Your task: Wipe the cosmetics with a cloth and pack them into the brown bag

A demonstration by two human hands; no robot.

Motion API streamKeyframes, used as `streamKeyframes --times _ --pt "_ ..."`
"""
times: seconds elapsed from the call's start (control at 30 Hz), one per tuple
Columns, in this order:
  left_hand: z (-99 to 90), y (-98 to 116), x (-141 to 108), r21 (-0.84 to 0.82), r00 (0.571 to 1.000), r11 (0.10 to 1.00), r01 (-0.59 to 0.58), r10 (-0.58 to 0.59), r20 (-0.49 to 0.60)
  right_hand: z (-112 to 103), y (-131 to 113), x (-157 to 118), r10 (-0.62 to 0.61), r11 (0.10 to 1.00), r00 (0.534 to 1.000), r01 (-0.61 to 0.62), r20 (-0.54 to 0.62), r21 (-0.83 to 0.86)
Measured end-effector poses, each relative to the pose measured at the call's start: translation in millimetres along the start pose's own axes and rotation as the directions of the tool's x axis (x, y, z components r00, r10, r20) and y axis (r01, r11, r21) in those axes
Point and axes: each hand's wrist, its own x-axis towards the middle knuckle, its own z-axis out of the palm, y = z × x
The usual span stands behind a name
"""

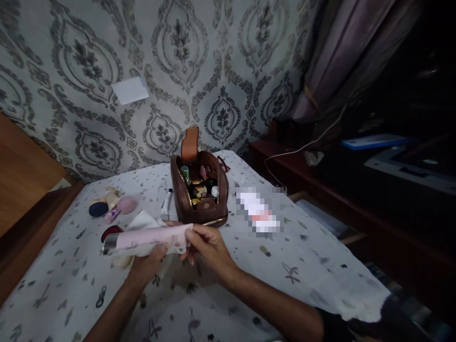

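A pink bottle with a silver cap lies level above the bed-like printed cloth, its cap end pointing left. My left hand grips it from below, with a thin white wipe between palm and bottle. At the bottle's right end, my right hand is closed, pinching that end and the edge of the wipe. Just beyond my hands stands an open brown cosmetic bag with its orange-brown flap raised. Inside it are several small containers, among them a green one.
Left on the printed cloth lie a dark round compact and a pink puff. A white tube is beside the bag. Partly behind the bottle is a red round item. A blurred-out rectangle lies right; glasses are behind.
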Motion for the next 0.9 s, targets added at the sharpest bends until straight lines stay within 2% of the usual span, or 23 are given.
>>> streamKeyframes --times 0.1,0.2,0.37,0.47,0.5,0.57,0.63,0.73,0.83,0.87,0.9 --pt "3.7 22.1 -3.1 0.185 0.999 0.982 0.042 -0.037 -0.032 -9.3 -31.8 0.4 -0.106 0.994 0.991 0.103 -0.078 -0.040" --pt "16.6 51.7 1.6 0.313 0.998 0.949 0.044 -0.029 -0.050 -21.5 -60.7 -0.1 -0.170 0.985 0.981 0.168 -0.089 -0.029" --pt "43.7 90.3 33.1 0.243 0.992 0.963 -0.119 0.123 -0.002 -48.7 -97.8 4.8 -0.220 0.975 0.960 0.216 -0.170 -0.040" --pt "47.0 109.6 69.4 0.267 0.967 0.930 -0.253 0.236 0.095 -73.9 -122.7 16.9 -0.330 0.943 0.905 0.304 -0.266 -0.137" --pt "45.5 115.6 84.0 0.274 0.946 0.906 -0.323 0.300 0.122 -83.6 -131.0 22.5 -0.385 0.920 0.879 0.342 -0.281 -0.191" --pt "40.9 125.5 114.1 0.338 0.873 0.805 -0.487 0.463 0.154 -102.8 -145.5 35.7 -0.496 0.856 0.822 0.410 -0.280 -0.315" --pt "36.7 131.8 141.8 0.449 0.821 0.694 -0.563 0.530 0.211 -119.2 -154.9 50.5 -0.586 0.779 0.774 0.454 -0.242 -0.434" --pt "37.2 134.6 170.0 0.611 0.777 0.487 -0.624 0.465 0.424 -134.2 -158.6 72.8 -0.639 0.672 0.756 0.457 -0.143 -0.583" --pt "45.7 132.9 180.4 0.670 0.716 0.262 -0.695 0.348 0.606 -138.5 -154.8 91.8 -0.622 0.575 0.782 0.421 -0.041 -0.701" --pt "49.0 132.0 181.2 0.666 0.702 0.230 -0.710 0.305 0.643 -138.4 -153.2 97.1 -0.617 0.537 0.787 0.413 -0.009 -0.736" --pt "51.9 131.3 181.3 0.672 0.708 0.227 -0.705 0.293 0.643 -138.0 -151.9 101.8 -0.614 0.493 0.789 0.407 0.023 -0.769"
